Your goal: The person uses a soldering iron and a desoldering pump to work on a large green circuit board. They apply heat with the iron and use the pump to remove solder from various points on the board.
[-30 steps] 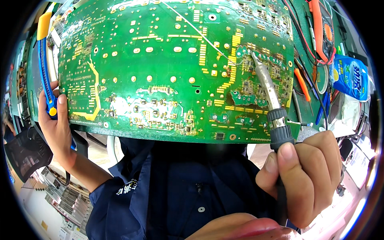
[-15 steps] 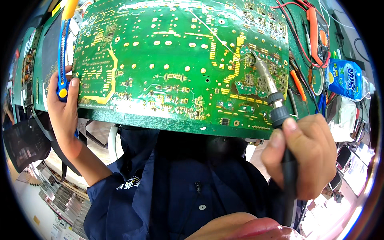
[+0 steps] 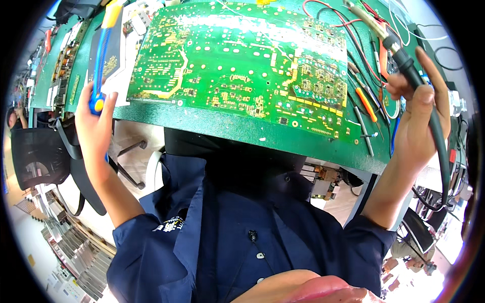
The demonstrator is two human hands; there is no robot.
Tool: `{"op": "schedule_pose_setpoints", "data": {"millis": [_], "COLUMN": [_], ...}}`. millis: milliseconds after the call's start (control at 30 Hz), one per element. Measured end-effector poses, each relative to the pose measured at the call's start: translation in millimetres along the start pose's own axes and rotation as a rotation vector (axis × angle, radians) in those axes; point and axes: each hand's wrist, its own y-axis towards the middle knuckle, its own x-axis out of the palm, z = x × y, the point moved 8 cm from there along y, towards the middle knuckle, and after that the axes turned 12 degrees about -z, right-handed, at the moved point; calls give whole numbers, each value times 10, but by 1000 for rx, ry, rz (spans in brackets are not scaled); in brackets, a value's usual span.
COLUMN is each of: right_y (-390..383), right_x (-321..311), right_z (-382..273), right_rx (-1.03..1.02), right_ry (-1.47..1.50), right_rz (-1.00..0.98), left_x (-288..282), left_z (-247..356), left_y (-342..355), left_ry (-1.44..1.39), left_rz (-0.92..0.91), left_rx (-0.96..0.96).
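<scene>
A large green circuit board (image 3: 217, 76) lies on the green-topped workbench (image 3: 222, 123), its surface covered with gold pads and small parts. To the left of the board, my left hand (image 3: 95, 129) is closed round a blue solder sucker (image 3: 103, 60) with a yellow end and yellow button, held upright. My right hand (image 3: 417, 121) grips a soldering iron (image 3: 405, 64) by its black handle, off the board at the right. The iron's metal barrel points up and to the left, above the coiled leads.
Right of the board lie an orange-handled screwdriver (image 3: 366, 104), other slim tools and red and black leads (image 3: 348, 22). A strip-shaped assembly (image 3: 65, 63) sits at the far left of the bench. A black mesh chair (image 3: 43, 156) stands at the left.
My right hand has lifted the soldering iron off the board and moved up and to the right. The board appears lower and smaller in view. The left hand keeps hold of the solder sucker.
</scene>
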Motion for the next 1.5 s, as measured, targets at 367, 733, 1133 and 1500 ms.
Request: {"op": "schedule_pose_setpoints", "data": {"millis": [367, 733, 1133, 1500], "right_y": [-324, -573, -708, -725], "right_x": [638, 848, 913, 996], "right_z": [-420, -809, -949, -922], "right_rx": [-55, -180, -243, -318], "right_ry": [893, 1038, 1011, 875], "right_rz": [-355, -605, -537, -560], "left_x": [756, 927, 981, 833], "left_z": [1806, 2437, 2564, 2549], "left_y": [-853, -1062, -1161, -1246], "left_ry": [202, 331, 304, 108], "left_rz": [-378, -261, -306, -197], "left_rx": [593, 913, 930, 1089]}}
